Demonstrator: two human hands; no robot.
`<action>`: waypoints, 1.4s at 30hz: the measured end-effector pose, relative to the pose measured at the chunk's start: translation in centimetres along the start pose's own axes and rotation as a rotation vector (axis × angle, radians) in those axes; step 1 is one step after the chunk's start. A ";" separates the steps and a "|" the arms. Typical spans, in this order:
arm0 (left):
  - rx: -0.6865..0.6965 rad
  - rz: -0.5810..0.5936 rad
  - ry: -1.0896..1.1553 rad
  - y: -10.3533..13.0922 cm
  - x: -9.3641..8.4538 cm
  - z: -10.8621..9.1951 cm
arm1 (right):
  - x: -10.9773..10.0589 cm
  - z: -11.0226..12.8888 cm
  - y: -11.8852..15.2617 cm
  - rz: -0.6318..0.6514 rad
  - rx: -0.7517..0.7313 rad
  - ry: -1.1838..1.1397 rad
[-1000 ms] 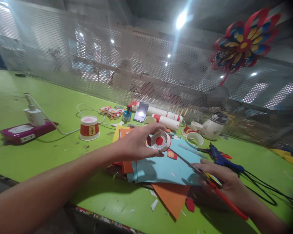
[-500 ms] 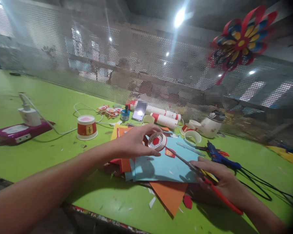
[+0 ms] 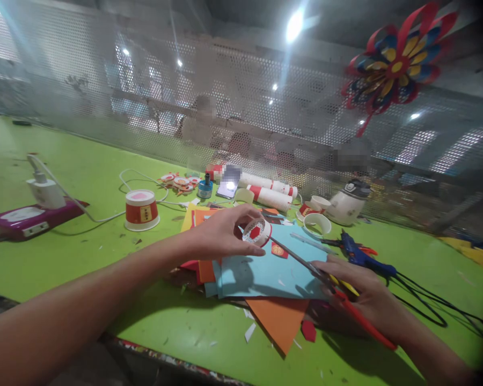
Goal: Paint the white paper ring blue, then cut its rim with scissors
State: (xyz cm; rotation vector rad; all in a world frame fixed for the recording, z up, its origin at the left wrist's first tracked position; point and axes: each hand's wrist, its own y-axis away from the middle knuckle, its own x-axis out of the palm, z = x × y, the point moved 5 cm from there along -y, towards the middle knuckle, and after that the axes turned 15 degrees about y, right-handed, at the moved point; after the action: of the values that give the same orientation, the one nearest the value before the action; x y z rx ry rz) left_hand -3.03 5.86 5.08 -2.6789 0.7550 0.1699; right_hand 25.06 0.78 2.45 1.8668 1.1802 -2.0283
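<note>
Above light blue paper sheets (image 3: pixel 241 279), my left hand (image 3: pixel 225 230) grips a short paper cup piece (image 3: pixel 257 233) with a red hexagon and dotted pattern on its face. My right hand (image 3: pixel 358 289) is closed on red-handled scissors (image 3: pixel 301 261), whose blades point left and reach the rim of the cup piece. Whether the blade tips are cutting or only touching it, I cannot tell. Just below the tips lies a small red paper piece with a gold print (image 3: pixel 279 250). An orange sheet (image 3: pixel 279 324) pokes out under the blue paper, beside a red paper hexagon (image 3: pixel 308 331).
On the left stand a red-and-white paper cup (image 3: pixel 141 212) and a purple power strip (image 3: pixel 36 219). Behind the paper are a phone (image 3: pixel 228 185), stacked cups (image 3: pixel 269 198) and a blue bottle (image 3: pixel 205 187). A blue glue gun (image 3: pixel 364 257) with black cable lies right, near a white jug (image 3: pixel 348 206).
Both hands keep their hold on the cup piece and scissors. The cup piece is turned slightly, and the whole view has shifted a little.
</note>
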 end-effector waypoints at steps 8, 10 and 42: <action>-0.005 -0.006 -0.005 0.1 0.0 -0.2 | 0.8 -0.8 0.6 0.050 0.042 0.048; -0.009 -0.009 -0.003 0.1 0.0 -0.2 | 0.9 -1.0 0.8 0.061 0.054 0.047; 0.021 0.004 -0.003 0.0 0.1 -0.3 | -0.3 0.3 -0.4 0.053 0.023 -0.092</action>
State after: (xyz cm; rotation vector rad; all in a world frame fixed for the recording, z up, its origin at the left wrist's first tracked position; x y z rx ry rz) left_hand -2.94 5.69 5.38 -2.6568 0.7565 0.1665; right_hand 24.60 0.77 2.84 1.7748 1.0772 -2.0837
